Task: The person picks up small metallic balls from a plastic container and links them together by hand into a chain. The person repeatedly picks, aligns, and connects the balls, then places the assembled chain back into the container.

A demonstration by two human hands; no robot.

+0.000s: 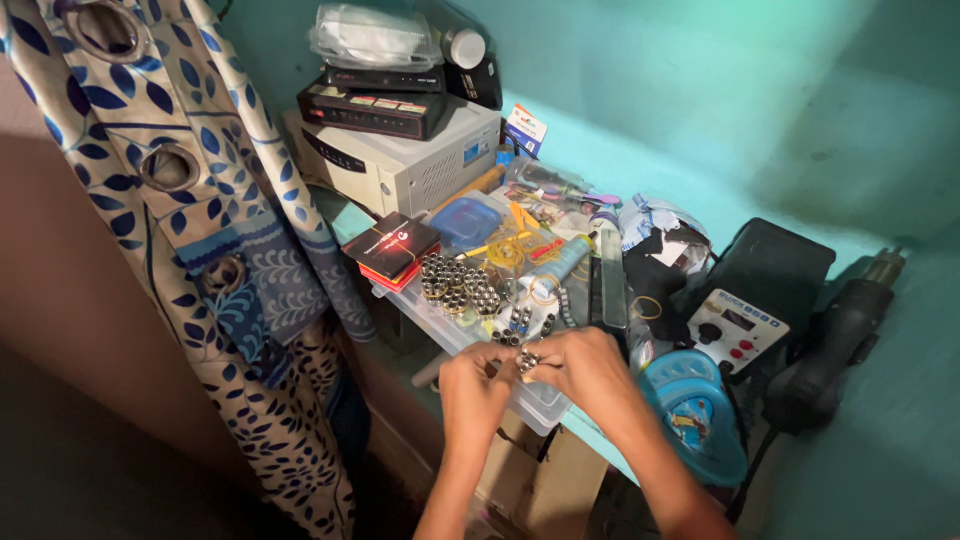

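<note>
Reaching in from the near edge of the desk, you brought both hands together over a clear plastic tray (455, 325). Your left hand (473, 385) and right hand (588, 368) had fingers curled inward, pinching a small cluster of metal cylinders (528, 360) between the fingertips, just above the tray's near corner. More metal cylinders (458, 283) stood packed upright farther back in the tray. The desk was crowded and sat against a teal wall (700, 90), with a blue-and-white leaf-print curtain (215, 215) hanging along its left edge. A flat black and red box (392, 245) lay on the tray's left corner. Behind it stood a cream-coloured box unit (400, 160) with black devices stacked on top. By the right edge sat a black station with red buttons (745, 325) and a round blue container (695, 410).
</note>
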